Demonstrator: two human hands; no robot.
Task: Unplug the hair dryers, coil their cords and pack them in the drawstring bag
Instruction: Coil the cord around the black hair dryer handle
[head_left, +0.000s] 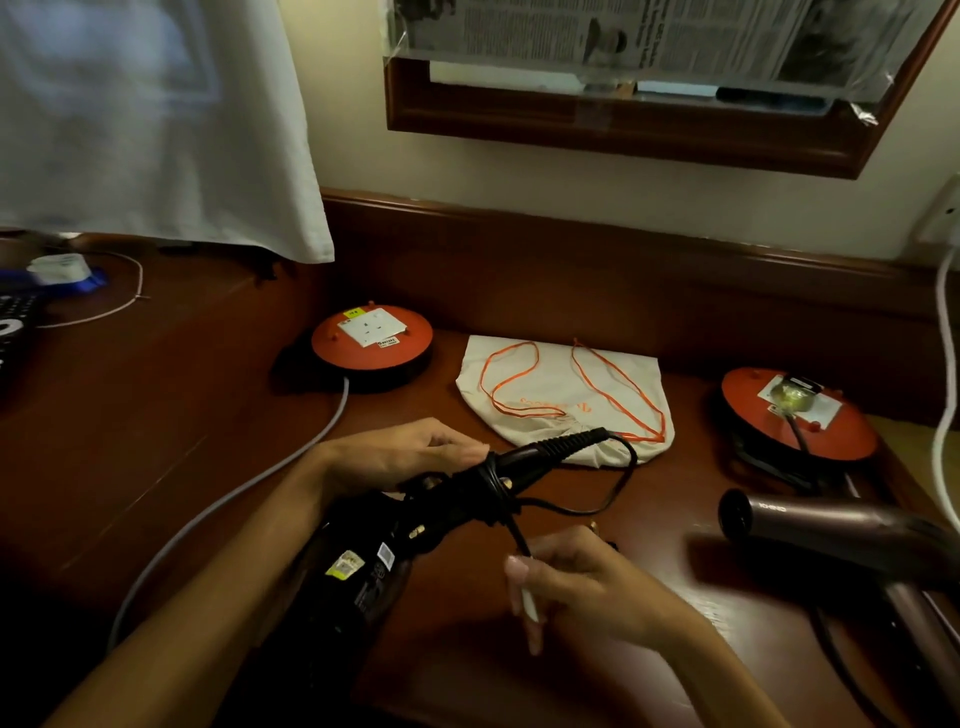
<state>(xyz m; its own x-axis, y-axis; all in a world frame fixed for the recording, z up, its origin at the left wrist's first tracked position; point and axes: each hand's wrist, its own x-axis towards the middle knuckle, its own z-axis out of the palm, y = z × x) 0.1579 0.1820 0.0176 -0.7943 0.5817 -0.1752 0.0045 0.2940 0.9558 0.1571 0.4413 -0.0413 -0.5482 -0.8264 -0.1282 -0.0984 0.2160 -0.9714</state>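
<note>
L grip (415, 454) clamps black dryer (363, 561) handle; R grip (566, 577) pinches cord (519, 538).

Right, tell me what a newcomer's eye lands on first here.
In the foreground the left hand grips a black hair dryer by its handle while the right hand pinches its black cord, which is wound round the handle. Behind them a pale drawstring bag lies flat on the wooden desk, between two red cord reels.

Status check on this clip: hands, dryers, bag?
Left hand grips black dryer; right hand pinches its cord, wrapping the handle. Second dryer plugged into right reel. Bag flat, unpacked.
</note>
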